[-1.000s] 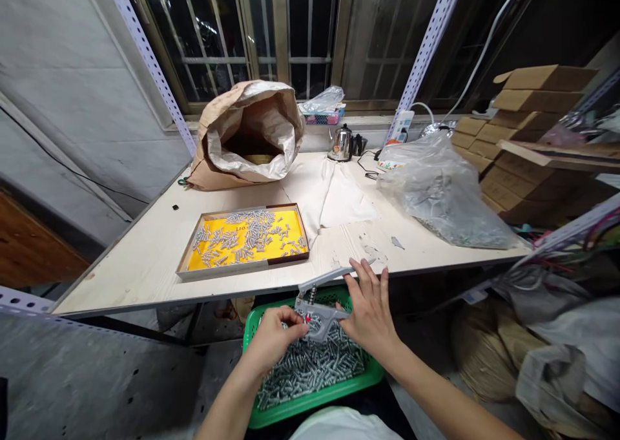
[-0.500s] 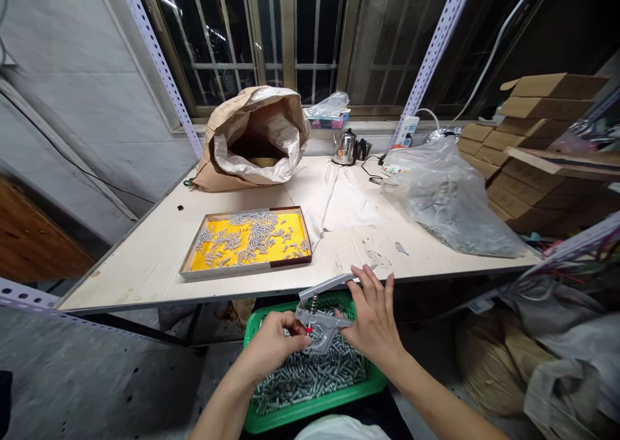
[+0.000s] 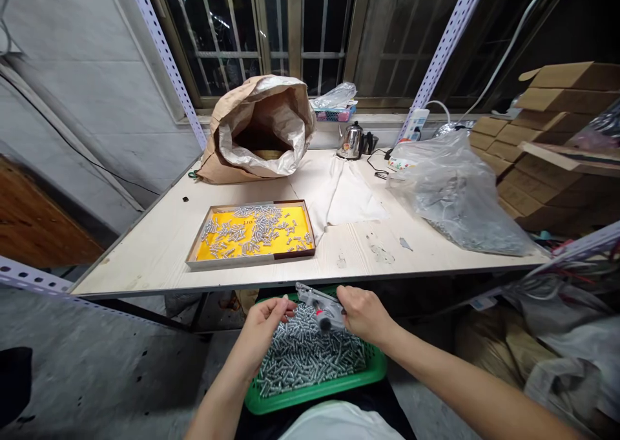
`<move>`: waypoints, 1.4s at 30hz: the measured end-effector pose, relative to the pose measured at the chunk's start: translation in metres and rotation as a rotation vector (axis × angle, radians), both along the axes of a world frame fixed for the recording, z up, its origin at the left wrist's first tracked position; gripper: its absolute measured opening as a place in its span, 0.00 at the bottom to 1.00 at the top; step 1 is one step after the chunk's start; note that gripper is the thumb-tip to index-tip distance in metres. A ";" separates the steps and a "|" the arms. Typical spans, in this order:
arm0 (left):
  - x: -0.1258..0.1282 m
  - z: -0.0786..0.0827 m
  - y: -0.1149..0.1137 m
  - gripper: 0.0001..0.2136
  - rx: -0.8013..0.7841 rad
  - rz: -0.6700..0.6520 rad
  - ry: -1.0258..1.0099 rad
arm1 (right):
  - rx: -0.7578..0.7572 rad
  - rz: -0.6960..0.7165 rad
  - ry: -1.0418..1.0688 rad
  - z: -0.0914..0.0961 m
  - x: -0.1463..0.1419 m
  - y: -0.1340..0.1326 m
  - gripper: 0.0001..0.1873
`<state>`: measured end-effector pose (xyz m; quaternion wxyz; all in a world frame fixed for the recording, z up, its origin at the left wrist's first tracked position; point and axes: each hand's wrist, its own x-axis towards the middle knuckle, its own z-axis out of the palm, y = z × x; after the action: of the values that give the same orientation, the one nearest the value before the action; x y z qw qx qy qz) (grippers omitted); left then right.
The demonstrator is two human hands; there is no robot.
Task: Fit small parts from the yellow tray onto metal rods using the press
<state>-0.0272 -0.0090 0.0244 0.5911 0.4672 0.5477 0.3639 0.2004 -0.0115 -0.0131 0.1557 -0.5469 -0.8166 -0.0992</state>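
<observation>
A green basket point(image 3: 372, 373) full of small metal screws point(image 3: 310, 357) rests on my lap below the table edge. My right hand point(image 3: 364, 314) is closed around a grey metal hand press tool point(image 3: 320, 305) with a red part, held over the basket. My left hand point(image 3: 264, 329) hovers just left of the tool with its fingertips pinched together; whether they hold anything is too small to make out. On the table ahead lies a flat tray point(image 3: 203, 262) with a yellow lining and several scattered metal pieces.
The pale wooden table point(image 3: 155, 252) carries an open brown paper sack point(image 3: 259, 130), a white cloth point(image 3: 346, 194), a steel kettle point(image 3: 354, 141) and a clear plastic bag of metal parts point(image 3: 455, 198). Cardboard boxes point(image 3: 542, 136) stack at the right. Barred windows stand behind.
My right hand has squeezed the tool's handles together and drawn it down toward the basket. My left hand has come off the tool and moved slightly left.
</observation>
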 end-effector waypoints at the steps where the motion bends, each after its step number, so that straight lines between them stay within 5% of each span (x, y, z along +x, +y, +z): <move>1: 0.002 0.000 -0.002 0.23 -0.004 -0.006 0.001 | -0.011 0.002 -0.011 0.000 -0.001 0.001 0.05; 11: 0.006 -0.003 -0.011 0.15 0.014 -0.233 0.141 | 0.170 -0.072 0.169 0.010 -0.007 -0.001 0.20; 14: 0.011 -0.004 -0.013 0.11 0.011 -0.206 0.098 | 0.239 -0.025 0.234 0.009 -0.008 -0.005 0.16; 21: 0.017 -0.006 -0.020 0.09 0.027 -0.052 0.031 | 0.019 -0.055 0.226 0.002 -0.010 -0.015 0.05; 26: 0.023 -0.020 -0.026 0.07 0.011 0.057 -0.057 | 0.098 -0.113 0.170 -0.008 -0.013 -0.026 0.26; 30: 0.015 -0.029 -0.032 0.10 0.241 0.236 -0.018 | 0.185 -0.161 0.148 -0.020 -0.003 -0.033 0.28; 32: 0.004 -0.030 -0.036 0.11 0.322 0.215 0.119 | 0.211 -0.181 0.157 -0.030 0.008 -0.037 0.26; 34: -0.011 -0.029 -0.035 0.09 0.326 0.048 0.294 | 0.223 -0.183 0.173 -0.040 0.019 -0.042 0.24; 37: -0.033 -0.018 -0.008 0.07 0.358 -0.178 0.590 | 0.220 -0.152 0.201 -0.053 0.028 -0.050 0.22; 42: -0.058 0.026 0.120 0.13 0.458 -0.040 1.222 | 0.200 -0.132 0.205 -0.056 0.025 -0.057 0.20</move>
<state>-0.0851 0.1114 0.0506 0.0654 0.7140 0.6851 0.1292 0.2250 -0.0685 -0.0690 0.2851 -0.5884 -0.7447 -0.1337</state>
